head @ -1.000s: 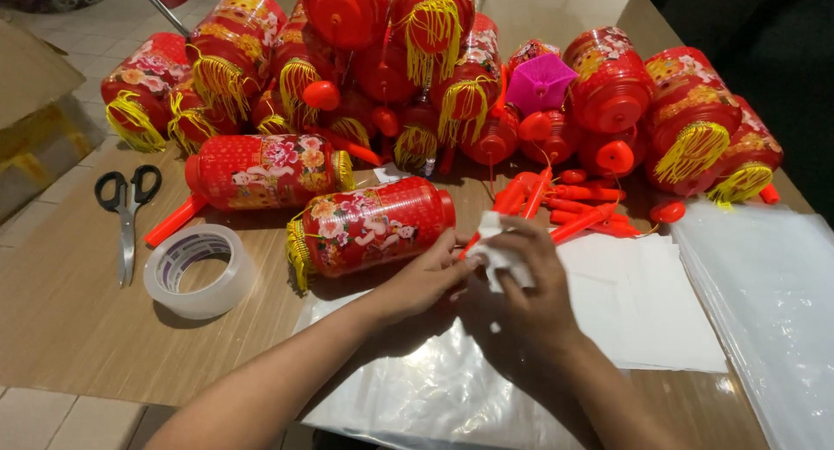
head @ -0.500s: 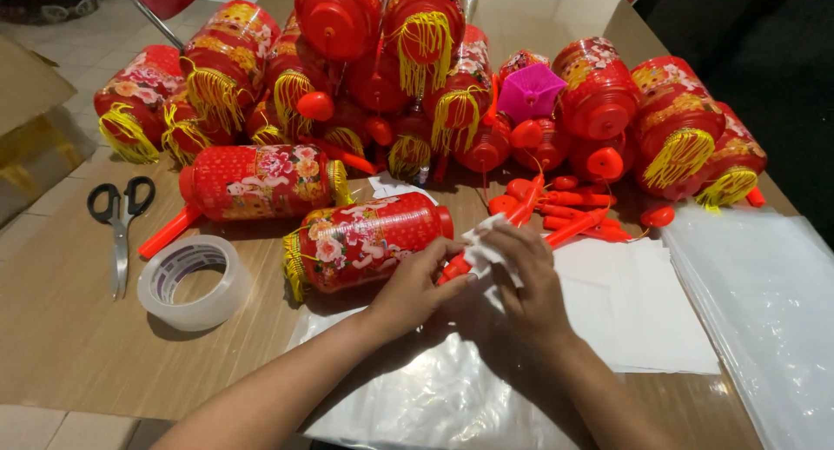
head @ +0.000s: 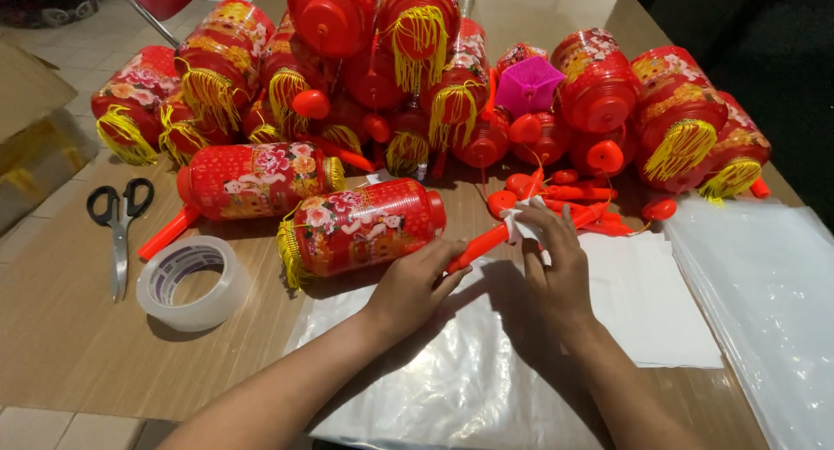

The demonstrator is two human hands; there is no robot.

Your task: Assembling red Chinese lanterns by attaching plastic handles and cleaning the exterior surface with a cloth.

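- Right now, left hand (head: 415,287) lies on the orange handle (head: 479,247) of the near lantern (head: 360,225), fingers curled loosely over it, thumb side against the lantern's end.
- Right hand (head: 556,272) pinches a small white paper (head: 524,221) at the handle's far tip, fingers closed on it.
- Lantern is on its side on the table (head: 61,346), tassel end to the person's left, partly on a clear plastic sheet (head: 452,380).
- Second lantern (head: 256,179) lies just behind it, same orientation.
- Pile of red lanterns (head: 417,76) stacked at the far edge; one pink piece (head: 528,85) in it.
- Loose orange handles (head: 573,194) just beyond the right hand.
- White sheets (head: 647,302) under the right wrist; plastic bag stack (head: 764,285) at the right.
- Tape roll (head: 191,282) and scissors (head: 120,220) to the left, well apart from both hands.
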